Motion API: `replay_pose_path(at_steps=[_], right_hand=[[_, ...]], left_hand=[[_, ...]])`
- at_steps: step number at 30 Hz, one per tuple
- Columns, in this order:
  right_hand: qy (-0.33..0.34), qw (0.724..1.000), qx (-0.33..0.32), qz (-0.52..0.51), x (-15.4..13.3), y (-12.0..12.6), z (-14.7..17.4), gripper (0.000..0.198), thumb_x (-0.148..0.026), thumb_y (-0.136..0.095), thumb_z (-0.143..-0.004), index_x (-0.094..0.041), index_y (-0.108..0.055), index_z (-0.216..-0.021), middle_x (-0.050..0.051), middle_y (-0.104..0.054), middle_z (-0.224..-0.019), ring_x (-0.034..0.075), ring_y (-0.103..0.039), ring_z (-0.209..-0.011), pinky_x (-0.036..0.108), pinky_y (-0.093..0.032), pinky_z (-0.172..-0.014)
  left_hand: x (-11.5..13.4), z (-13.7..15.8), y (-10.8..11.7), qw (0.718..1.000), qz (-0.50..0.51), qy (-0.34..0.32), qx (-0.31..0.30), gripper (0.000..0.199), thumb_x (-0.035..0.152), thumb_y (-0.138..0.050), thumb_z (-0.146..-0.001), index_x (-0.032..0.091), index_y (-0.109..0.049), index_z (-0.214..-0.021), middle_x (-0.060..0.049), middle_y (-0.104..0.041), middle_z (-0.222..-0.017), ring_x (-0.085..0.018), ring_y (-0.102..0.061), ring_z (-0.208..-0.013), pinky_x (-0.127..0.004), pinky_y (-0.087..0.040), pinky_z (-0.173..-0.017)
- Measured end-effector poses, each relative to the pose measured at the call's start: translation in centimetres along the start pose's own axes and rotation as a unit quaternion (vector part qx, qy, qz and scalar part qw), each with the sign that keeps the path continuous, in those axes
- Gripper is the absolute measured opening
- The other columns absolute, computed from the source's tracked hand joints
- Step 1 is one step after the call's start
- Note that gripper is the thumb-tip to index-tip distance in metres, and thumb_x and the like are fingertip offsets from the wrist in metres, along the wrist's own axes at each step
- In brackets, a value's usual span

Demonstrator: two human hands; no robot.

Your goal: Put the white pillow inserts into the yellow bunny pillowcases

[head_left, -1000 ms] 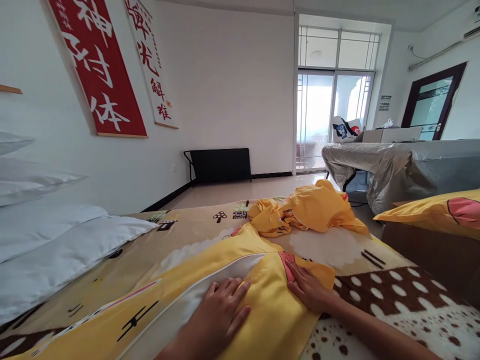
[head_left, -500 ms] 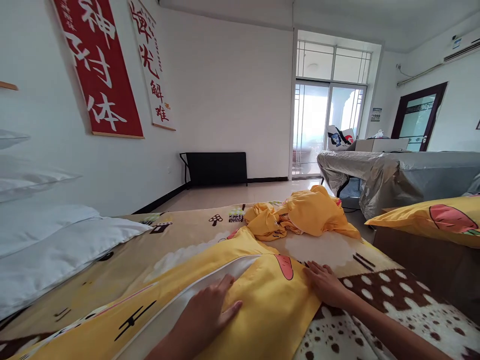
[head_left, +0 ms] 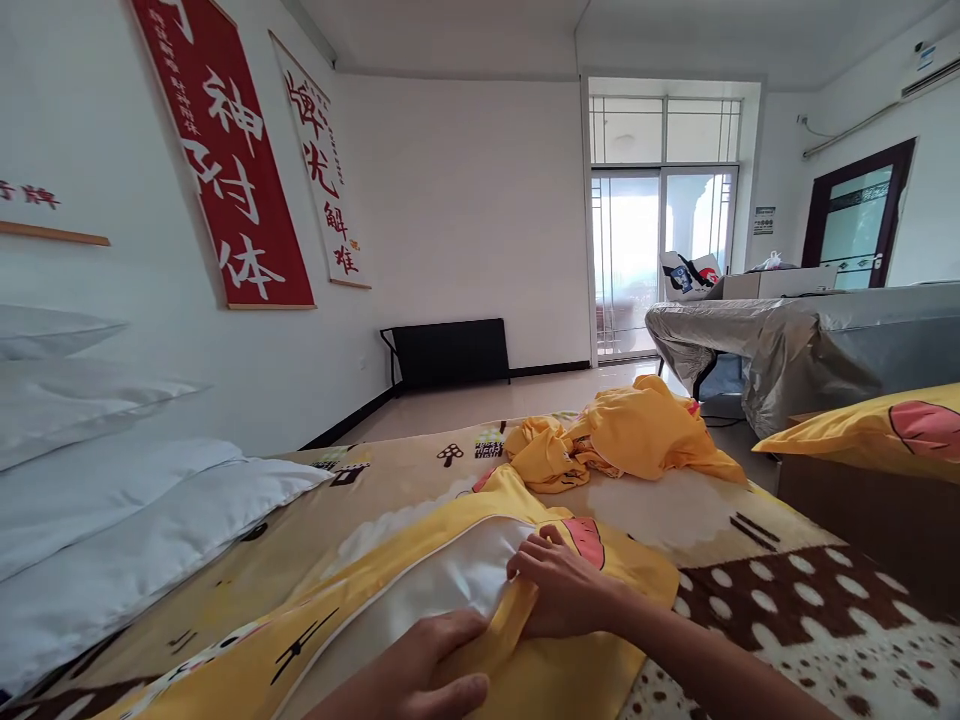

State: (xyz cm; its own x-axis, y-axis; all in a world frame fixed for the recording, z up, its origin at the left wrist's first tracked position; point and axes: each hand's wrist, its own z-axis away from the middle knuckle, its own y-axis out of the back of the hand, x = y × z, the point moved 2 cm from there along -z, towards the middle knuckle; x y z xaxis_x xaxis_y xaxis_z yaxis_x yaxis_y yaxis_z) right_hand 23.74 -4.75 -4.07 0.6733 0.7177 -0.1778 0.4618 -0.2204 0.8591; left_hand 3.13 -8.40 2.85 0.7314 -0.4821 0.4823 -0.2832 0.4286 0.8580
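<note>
A yellow pillowcase (head_left: 600, 670) with a pink patch lies across the bed, its opening spread along the middle. A white pillow (head_left: 405, 590) shows inside that opening. My right hand (head_left: 562, 585) has its fingers curled round the case's near edge, over the white pillow. Closer to me, my left hand (head_left: 427, 660) grips the same folded edge, its fingertips on the cloth and its thumb below. Part of the edge between the two hands is folded into a narrow strip.
White pillows (head_left: 150, 530) are stacked at the left. Crumpled yellow cloth (head_left: 637, 430) lies at the bed's far edge. Another yellow pillow (head_left: 847, 425) rests on a brown box (head_left: 832, 510) at the right. A patterned blanket (head_left: 810, 590) covers the bed. Behind stands a silver-covered table (head_left: 780, 340).
My right hand has moved left from the case's far side to its opening and grasped the edge. The edge is pulled back, baring more white pillow. My left hand has closed on the cloth.
</note>
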Motion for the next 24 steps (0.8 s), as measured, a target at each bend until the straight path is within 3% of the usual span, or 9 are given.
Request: replay_pose_path(at_steps=[3,6,10,12,14,16,17,20,24], right_hand=[[0.004,0.999,-0.017,0.032,1.5,-0.4,0.8,0.044,-0.060,-0.062,-0.070,-0.019,-0.056,-0.084,0.003,-0.062,-0.081,0.016,-0.055,-0.077,0.032,-0.032,-0.087],[0.024,0.996,-0.077,0.034,2.2,1.0,2.5,0.040,-0.059,-0.061,-0.073,-0.019,-0.058,-0.073,0.001,-0.062,-0.074,0.015,-0.056,-0.077,0.030,-0.032,-0.086],[0.030,0.989,-0.144,-0.003,2.3,3.1,4.3,0.030,-0.050,-0.061,-0.077,-0.021,-0.064,-0.078,0.001,-0.066,-0.086,0.016,-0.058,-0.087,0.029,-0.032,-0.090],[0.015,0.985,-0.169,-0.017,2.3,3.4,4.8,0.028,-0.048,-0.061,-0.077,-0.020,-0.066,-0.080,0.003,-0.067,-0.090,0.017,-0.058,-0.091,0.028,-0.035,-0.089],[-0.008,0.982,-0.189,-0.026,2.4,3.4,5.1,0.029,-0.047,-0.063,-0.076,-0.019,-0.067,-0.084,0.004,-0.068,-0.093,0.019,-0.058,-0.096,0.028,-0.037,-0.088],[-0.027,0.978,-0.204,-0.033,2.5,3.6,5.3,0.030,-0.045,-0.065,-0.074,-0.019,-0.069,-0.088,0.005,-0.068,-0.095,0.020,-0.058,-0.100,0.028,-0.038,-0.089],[-0.033,0.976,-0.214,-0.037,2.5,3.9,5.4,0.031,-0.044,-0.066,-0.073,-0.019,-0.069,-0.090,0.006,-0.068,-0.096,0.020,-0.058,-0.100,0.028,-0.039,-0.089],[-0.059,0.967,-0.246,-0.028,2.1,5.0,5.9,0.028,-0.041,-0.071,-0.069,-0.019,-0.071,-0.087,0.006,-0.069,-0.094,0.021,-0.060,-0.095,0.029,-0.042,-0.086],[-0.099,0.963,-0.250,0.012,1.3,6.5,6.3,0.028,-0.045,-0.068,-0.073,-0.017,-0.070,-0.075,0.007,-0.070,-0.087,0.022,-0.063,-0.084,0.034,-0.042,-0.084]], left_hand=[[0.0,0.1,-0.1,0.998,0.002,0.026,-0.060,0.065,0.064,-0.042,-0.081,0.024,-0.049,-0.132,-0.004,-0.049,-0.138,-0.027,-0.041,-0.127,-0.036,-0.030,-0.109],[0.2,-0.8,0.1,0.996,0.006,0.041,-0.074,0.059,0.061,-0.028,-0.088,0.027,-0.051,-0.130,-0.001,-0.052,-0.135,-0.022,-0.043,-0.125,-0.034,-0.029,-0.109],[2.6,-3.4,-0.3,0.992,-0.112,-0.005,-0.064,0.039,0.038,-0.032,-0.091,0.023,-0.067,-0.102,-0.005,-0.067,-0.107,-0.023,-0.060,-0.097,-0.034,-0.045,-0.088],[4.5,-5.3,-0.9,0.973,-0.219,-0.060,-0.031,0.029,0.020,-0.039,-0.083,0.017,-0.067,-0.091,-0.010,-0.068,-0.095,-0.025,-0.061,-0.086,-0.035,-0.048,-0.078],[6.4,-7.4,-1.8,0.951,-0.258,-0.171,-0.006,0.027,0.010,-0.044,-0.076,0.017,-0.065,-0.092,-0.011,-0.066,-0.100,-0.024,-0.059,-0.092,-0.035,-0.046,-0.082],[7.4,-9.5,-3.1,0.936,-0.233,-0.261,-0.030,0.026,0.011,-0.045,-0.076,0.019,-0.064,-0.092,-0.008,-0.065,-0.104,-0.021,-0.059,-0.094,-0.031,-0.045,-0.084],[7.3,-10.4,-3.7,0.935,-0.219,-0.271,-0.058,0.023,0.015,-0.044,-0.079,0.019,-0.064,-0.089,-0.007,-0.066,-0.101,-0.020,-0.061,-0.091,-0.029,-0.046,-0.080],[5.9,-12.6,-5.4,0.943,-0.244,-0.196,-0.113,0.027,0.025,-0.040,-0.084,0.017,-0.066,-0.087,-0.010,-0.069,-0.090,-0.022,-0.064,-0.078,-0.030,-0.047,-0.066],[4.2,-13.2,-6.5,0.946,-0.280,-0.125,-0.108,0.028,0.024,-0.044,-0.081,0.013,-0.068,-0.088,-0.014,-0.070,-0.086,-0.027,-0.066,-0.074,-0.034,-0.047,-0.063]])
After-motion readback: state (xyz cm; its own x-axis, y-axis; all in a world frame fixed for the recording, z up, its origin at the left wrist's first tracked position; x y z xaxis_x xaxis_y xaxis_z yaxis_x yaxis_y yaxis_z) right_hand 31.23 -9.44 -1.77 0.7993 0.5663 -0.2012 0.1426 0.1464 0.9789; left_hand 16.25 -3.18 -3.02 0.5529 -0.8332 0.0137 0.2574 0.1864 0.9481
